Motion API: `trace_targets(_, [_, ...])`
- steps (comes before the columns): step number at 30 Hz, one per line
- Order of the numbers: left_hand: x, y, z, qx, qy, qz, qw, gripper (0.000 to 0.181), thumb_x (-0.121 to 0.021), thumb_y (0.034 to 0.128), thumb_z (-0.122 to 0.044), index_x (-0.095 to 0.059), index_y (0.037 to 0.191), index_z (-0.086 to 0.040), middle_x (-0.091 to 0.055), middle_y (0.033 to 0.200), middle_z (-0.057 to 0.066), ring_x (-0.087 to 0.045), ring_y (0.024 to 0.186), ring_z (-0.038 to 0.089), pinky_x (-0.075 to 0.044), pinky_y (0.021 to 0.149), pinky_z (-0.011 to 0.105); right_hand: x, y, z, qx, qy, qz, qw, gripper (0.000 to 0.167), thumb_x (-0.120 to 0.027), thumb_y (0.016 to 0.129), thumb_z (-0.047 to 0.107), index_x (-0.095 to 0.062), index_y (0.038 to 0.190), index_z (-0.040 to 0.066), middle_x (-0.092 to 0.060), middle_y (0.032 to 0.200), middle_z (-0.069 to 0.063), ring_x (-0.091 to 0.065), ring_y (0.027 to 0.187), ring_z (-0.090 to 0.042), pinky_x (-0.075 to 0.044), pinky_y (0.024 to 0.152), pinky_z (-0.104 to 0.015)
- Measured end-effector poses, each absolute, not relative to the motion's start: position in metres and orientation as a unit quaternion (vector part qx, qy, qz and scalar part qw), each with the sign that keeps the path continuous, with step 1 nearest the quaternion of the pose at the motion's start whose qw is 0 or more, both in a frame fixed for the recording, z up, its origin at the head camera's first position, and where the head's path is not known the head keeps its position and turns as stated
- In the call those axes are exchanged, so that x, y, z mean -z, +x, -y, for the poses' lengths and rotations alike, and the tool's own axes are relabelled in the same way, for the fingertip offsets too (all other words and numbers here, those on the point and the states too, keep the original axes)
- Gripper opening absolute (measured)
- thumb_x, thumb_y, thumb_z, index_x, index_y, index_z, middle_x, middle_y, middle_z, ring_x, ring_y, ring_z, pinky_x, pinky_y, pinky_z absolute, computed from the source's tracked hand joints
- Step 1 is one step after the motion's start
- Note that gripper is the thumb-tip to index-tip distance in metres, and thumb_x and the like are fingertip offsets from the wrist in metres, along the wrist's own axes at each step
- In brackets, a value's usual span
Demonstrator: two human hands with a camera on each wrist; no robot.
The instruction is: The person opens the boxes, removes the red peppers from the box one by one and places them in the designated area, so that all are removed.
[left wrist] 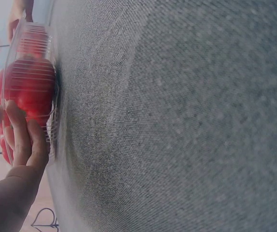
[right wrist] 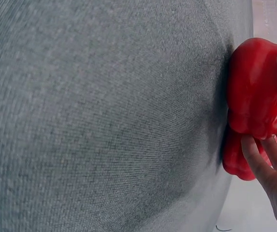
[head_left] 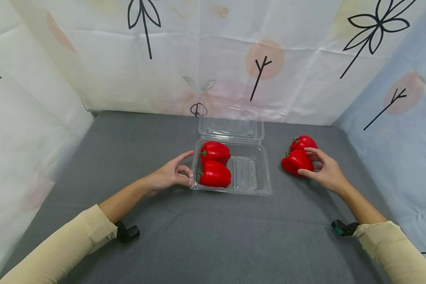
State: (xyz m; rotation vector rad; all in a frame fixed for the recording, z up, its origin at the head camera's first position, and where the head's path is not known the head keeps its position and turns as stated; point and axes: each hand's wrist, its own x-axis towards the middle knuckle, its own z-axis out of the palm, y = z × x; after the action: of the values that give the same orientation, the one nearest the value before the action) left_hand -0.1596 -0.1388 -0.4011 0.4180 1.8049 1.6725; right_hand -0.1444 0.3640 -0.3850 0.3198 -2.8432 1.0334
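Note:
A clear plastic clamshell container [head_left: 248, 173] lies with its lid [head_left: 230, 128] folded back. In its left half sit two red bell peppers, a rear one [head_left: 215, 152] and a front one [head_left: 215, 174], stems to the left. My left hand [head_left: 172, 173] pinches the container's left rim near the front corner, its index finger stretched out along the side. To the right of the container, my right hand [head_left: 324, 169] grips a red bell pepper [right wrist: 254, 87], thumb in front and fingers behind. Another bell pepper [head_left: 304, 142] lies just behind that one.
Grey cloth [head_left: 216, 236] covers the table. A printed white curtain [head_left: 198, 51] hangs behind it and along both sides. Dark wrist cameras are strapped near both sleeve cuffs.

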Motion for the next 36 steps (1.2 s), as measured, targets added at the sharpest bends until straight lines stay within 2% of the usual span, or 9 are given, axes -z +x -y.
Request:
trace_targets(8, [0.401, -0.158, 0.137, -0.637, 0.151, -0.687, 0.315, 0.090, -0.067, 0.0905, -0.003, -0.011, 0.160, -0.020, -0.060, 0.098, 0.010, -0.065, 0.088, 0.023, -0.048, 0.096, 0.038, 0.386, -0.144, -0.368, -0.322, 0.117, 0.938, 0.052, 0.068, -0.081, 0.082, 0.013, -0.048, 0.140, 0.001, -0.056, 0.127, -0.025, -0.055, 0.110, -0.039, -0.042, 0.078, -0.008])
trace_targets(12, [0.400, -0.158, 0.136, -0.640, 0.152, -0.684, 0.317, 0.090, -0.066, 0.0906, -0.002, -0.011, 0.160, -0.019, -0.059, 0.098, 0.010, -0.065, 0.087, 0.023, -0.050, 0.094, 0.037, 0.386, -0.143, -0.369, -0.307, 0.134, 0.940, 0.066, 0.068, -0.082, 0.079, 0.011, -0.049, 0.138, 0.001, -0.057, 0.125, -0.024, -0.054, 0.109, -0.037, -0.042, 0.080, -0.012])
trace_targets(14, [0.399, -0.158, 0.137, -0.640, 0.152, -0.683, 0.318, 0.090, -0.066, 0.0906, -0.002, -0.011, 0.160, -0.019, -0.059, 0.098, 0.010, -0.065, 0.087, 0.023, -0.050, 0.094, 0.037, 0.386, -0.144, -0.368, -0.300, 0.137, 0.941, 0.071, 0.069, -0.082, 0.079, 0.012, -0.049, 0.138, 0.002, -0.058, 0.123, -0.022, -0.053, 0.108, -0.035, -0.044, 0.082, -0.020])
trace_targets(19, [0.398, -0.157, 0.137, -0.640, 0.152, -0.682, 0.319, 0.090, -0.066, 0.0909, -0.001, -0.011, 0.160, -0.019, -0.058, 0.099, 0.011, -0.066, 0.088, 0.023, -0.050, 0.095, 0.037, 0.379, -0.147, -0.360, -0.279, 0.135, 0.947, 0.082, 0.069, -0.081, 0.079, 0.014, -0.049, 0.138, 0.003, -0.057, 0.123, -0.022, -0.052, 0.107, -0.035, -0.045, 0.084, -0.051])
trace_targets(23, [0.398, -0.157, 0.138, -0.638, 0.153, -0.685, 0.317, 0.090, -0.066, 0.0909, -0.001, -0.011, 0.160, -0.019, -0.059, 0.099, 0.011, -0.065, 0.088, 0.023, -0.050, 0.096, 0.038, 0.369, -0.150, -0.345, -0.296, 0.142, 0.941, 0.084, 0.066, -0.080, 0.081, 0.015, -0.049, 0.138, 0.003, -0.055, 0.129, -0.022, -0.050, 0.114, -0.039, -0.046, 0.084, -0.061])
trace_targets(28, [0.398, -0.157, 0.138, -0.636, 0.152, -0.687, 0.317, 0.090, -0.066, 0.0910, -0.001, -0.011, 0.160, -0.019, -0.058, 0.101, 0.011, -0.065, 0.088, 0.023, -0.049, 0.096, 0.038, 0.360, -0.153, -0.319, -0.323, 0.168, 0.928, 0.076, 0.068, -0.080, 0.080, 0.014, -0.050, 0.140, 0.005, -0.052, 0.134, -0.018, -0.047, 0.120, -0.037, -0.046, 0.088, -0.062])
trace_targets(32, [0.397, -0.157, 0.138, -0.636, 0.151, -0.688, 0.316, 0.090, -0.065, 0.0910, 0.000, -0.011, 0.160, -0.018, -0.058, 0.101, 0.012, -0.066, 0.089, 0.023, -0.049, 0.096, 0.038, 0.353, -0.156, -0.295, -0.331, 0.216, 0.916, 0.072, 0.071, -0.083, 0.078, 0.010, -0.050, 0.140, 0.005, -0.054, 0.135, -0.016, -0.051, 0.120, -0.033, -0.042, 0.093, -0.060])
trace_targets(36, [0.398, -0.157, 0.138, -0.636, 0.152, -0.687, 0.316, 0.090, -0.065, 0.0908, 0.000, -0.011, 0.160, -0.018, -0.058, 0.100, 0.011, -0.066, 0.088, 0.023, -0.049, 0.095, 0.038, 0.349, -0.161, -0.274, -0.344, 0.257, 0.902, 0.041, 0.073, -0.083, 0.079, 0.010, -0.047, 0.143, 0.006, -0.052, 0.141, -0.015, -0.054, 0.124, -0.035, -0.040, 0.098, -0.059])
